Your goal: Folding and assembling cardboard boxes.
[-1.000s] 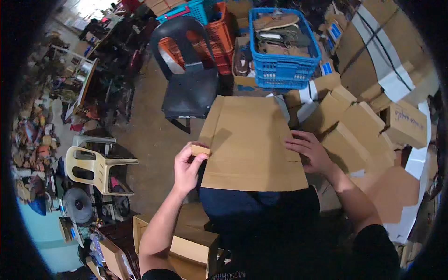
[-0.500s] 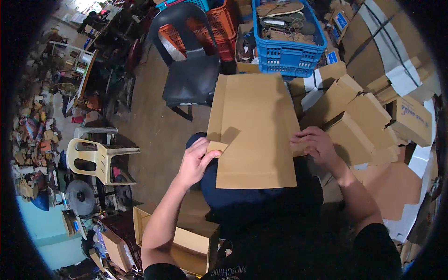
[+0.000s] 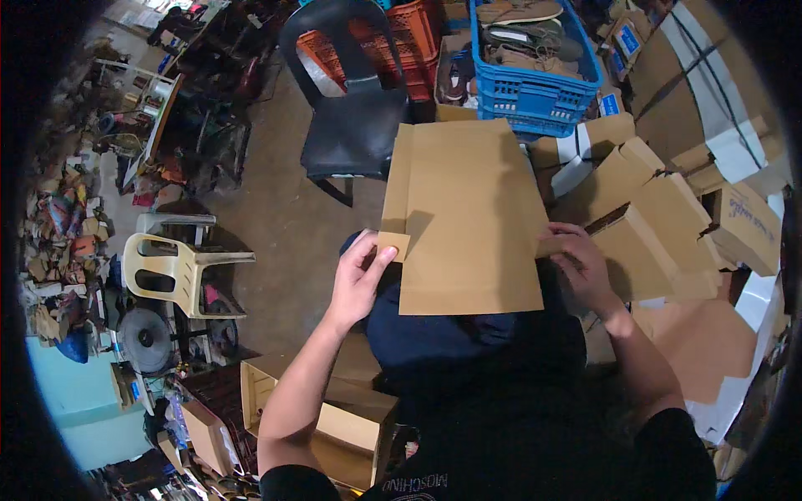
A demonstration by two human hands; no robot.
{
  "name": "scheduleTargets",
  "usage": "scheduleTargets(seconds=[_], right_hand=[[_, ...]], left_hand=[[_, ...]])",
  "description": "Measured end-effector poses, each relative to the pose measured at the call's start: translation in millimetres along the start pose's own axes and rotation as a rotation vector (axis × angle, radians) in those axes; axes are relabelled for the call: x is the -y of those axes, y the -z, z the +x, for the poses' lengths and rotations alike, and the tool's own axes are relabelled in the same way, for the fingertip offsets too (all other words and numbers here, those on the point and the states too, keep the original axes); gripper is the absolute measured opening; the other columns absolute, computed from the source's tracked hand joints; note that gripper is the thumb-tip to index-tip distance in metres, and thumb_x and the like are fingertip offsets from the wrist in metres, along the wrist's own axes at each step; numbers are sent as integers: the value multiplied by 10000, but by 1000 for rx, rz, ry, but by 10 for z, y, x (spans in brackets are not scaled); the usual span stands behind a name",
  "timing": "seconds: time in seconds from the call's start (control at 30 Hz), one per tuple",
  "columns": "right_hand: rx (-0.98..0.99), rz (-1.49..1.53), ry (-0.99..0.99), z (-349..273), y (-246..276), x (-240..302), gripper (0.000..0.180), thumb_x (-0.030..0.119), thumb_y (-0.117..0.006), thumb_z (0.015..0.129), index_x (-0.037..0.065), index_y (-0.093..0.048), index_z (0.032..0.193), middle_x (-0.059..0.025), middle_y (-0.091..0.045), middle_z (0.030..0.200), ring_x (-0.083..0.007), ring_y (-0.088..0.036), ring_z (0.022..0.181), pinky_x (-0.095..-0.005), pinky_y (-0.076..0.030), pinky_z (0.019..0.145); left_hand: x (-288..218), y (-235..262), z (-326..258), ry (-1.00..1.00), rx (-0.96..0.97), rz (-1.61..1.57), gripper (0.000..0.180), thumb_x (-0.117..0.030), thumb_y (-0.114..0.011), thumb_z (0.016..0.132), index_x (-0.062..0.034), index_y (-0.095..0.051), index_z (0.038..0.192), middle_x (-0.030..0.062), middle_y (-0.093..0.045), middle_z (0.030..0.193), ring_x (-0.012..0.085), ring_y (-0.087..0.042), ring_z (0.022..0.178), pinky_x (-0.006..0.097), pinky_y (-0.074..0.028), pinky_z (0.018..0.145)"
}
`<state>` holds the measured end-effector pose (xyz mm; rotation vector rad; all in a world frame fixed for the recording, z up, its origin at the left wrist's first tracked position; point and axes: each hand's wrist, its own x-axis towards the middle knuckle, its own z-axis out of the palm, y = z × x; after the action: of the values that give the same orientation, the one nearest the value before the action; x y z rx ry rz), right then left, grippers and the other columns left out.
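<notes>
A flat brown cardboard box blank (image 3: 459,200) rests over my lap, with a crease along its left side and another near its front edge. At its left edge my left hand (image 3: 357,275) pinches a small cardboard flap (image 3: 396,244) between thumb and fingers. On the opposite edge my right hand (image 3: 583,265) is closed around a matching flap (image 3: 549,247), partly hidden by its fingers. Both flaps stick up from the blank, and the left one casts a shadow on it.
Ahead are a black plastic chair (image 3: 355,125) and a blue crate (image 3: 535,92) full of shoes. Cut cardboard pieces (image 3: 660,225) pile up at my right. An open cardboard box (image 3: 347,422) sits by my left elbow; a cream chair (image 3: 171,271) stands farther left.
The blank and both hands have shifted slightly forward and to the right in the view, as has the background. Each hand keeps its flap.
</notes>
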<state>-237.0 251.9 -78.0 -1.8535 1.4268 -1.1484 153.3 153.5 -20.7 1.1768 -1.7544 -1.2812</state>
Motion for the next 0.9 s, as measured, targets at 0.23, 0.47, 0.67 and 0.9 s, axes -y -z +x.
scheduleTargets(seconds=[0.23,0.47,0.67,0.9], right_hand=[[-187,216,-93,176,5,20,164,11,-718,919,16,-697,1082,-138,-716,1162,-351,-638,1208,-449,-498,1045],[294,-415,366,531,104,410,137,97,-715,854,73,-697,988,-56,-687,1027,-289,-619,1184,-503,-414,1185],[415,-468,435,418,-171,300,193,131,-665,843,93,-713,1026,-63,-663,1075,-295,-604,1183,-506,-389,1224],[236,-356,429,419,-447,242,388,115,-674,850,113,-738,1233,-62,-668,1120,-274,-620,1183,-454,-512,1102]], left_hand=[[63,-39,38,103,-81,-227,95,-74,-696,1031,3,-681,1085,13,-698,908,105,-651,903,285,-492,954],[-234,-208,132,-499,254,697,135,-171,-767,941,-56,-714,896,80,-637,805,281,-665,834,549,-410,1198],[-223,-131,-37,-495,264,897,88,-173,-766,912,-93,-730,905,68,-624,823,257,-668,879,509,-435,1180],[108,-80,-335,-368,190,732,67,-122,-801,866,-87,-752,896,60,-639,837,262,-680,840,420,-586,846]])
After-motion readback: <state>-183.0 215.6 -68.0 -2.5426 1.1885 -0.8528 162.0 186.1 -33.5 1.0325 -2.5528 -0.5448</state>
